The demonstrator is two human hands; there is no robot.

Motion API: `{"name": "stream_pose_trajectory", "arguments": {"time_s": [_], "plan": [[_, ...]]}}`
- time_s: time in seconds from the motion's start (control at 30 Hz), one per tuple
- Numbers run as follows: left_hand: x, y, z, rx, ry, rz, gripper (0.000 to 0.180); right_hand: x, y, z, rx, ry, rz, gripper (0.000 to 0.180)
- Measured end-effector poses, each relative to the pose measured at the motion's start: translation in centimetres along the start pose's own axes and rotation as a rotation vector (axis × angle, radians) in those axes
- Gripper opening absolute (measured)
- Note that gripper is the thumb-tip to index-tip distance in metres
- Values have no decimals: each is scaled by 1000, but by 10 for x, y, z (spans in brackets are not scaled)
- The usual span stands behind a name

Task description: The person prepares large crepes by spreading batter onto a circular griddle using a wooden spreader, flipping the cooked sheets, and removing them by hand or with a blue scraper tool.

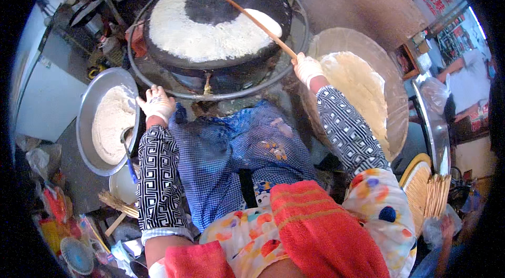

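My right hand [307,69], in a pale glove, is closed round the near end of a long wooden stick [281,44]. The stick slants forward and left over a round black griddle [210,12]. White batter [202,38] covers a broad curved band of the griddle, and a thicker smooth white mass [265,21] lies at its right end, under the stick. My gloved left hand [159,104] has its fingers apart and holds nothing. It is beside the rim of a metal basin [86,141] of pale batter [112,123], near the griddle's outer ring [226,96].
Right of the griddle, a large round tray [397,104] bears thin tan flatbread [357,91]. A ladle [126,133] rests in the basin. Below it are a smaller pot [122,183] and a straw brush [117,203]. Another person [468,83] is at the far right.
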State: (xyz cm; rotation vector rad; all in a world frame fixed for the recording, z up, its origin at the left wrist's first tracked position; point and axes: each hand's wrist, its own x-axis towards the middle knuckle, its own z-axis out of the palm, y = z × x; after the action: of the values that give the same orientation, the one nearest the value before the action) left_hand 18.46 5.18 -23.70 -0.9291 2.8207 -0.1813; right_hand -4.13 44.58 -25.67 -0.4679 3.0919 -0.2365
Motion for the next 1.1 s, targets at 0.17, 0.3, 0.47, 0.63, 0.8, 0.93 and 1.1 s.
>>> {"name": "stream_pose_trajectory", "arguments": {"time_s": [0.17, 0.3, 0.47, 0.63, 0.8, 0.93, 1.1], "plan": [[-59, 67, -10, -277, 463, 446, 37, -22, -34, 1, -93, -118, -246, 39], [-88, 124, 20, -152, 213, 492, 68, 10, -3, -1, -79, 15, -8, 38], [-82, 101, 47, 23, 349, 427, 69, -4, -33, 5, -96, 47, -213, 36], [-80, 97, 37, -40, 358, 432, 68, 19, -1, 9, -76, 19, -126, 39], [-69, 78, 50, -47, 406, 381, 67, 17, 2, 15, -72, -37, -28, 37], [-63, 74, 36, -68, 268, 365, 64, 11, -10, 2, -78, 65, -86, 37], [-61, 60, 40, 41, 270, 283, 63, -31, -20, 14, -44, -49, -155, 38]]}}
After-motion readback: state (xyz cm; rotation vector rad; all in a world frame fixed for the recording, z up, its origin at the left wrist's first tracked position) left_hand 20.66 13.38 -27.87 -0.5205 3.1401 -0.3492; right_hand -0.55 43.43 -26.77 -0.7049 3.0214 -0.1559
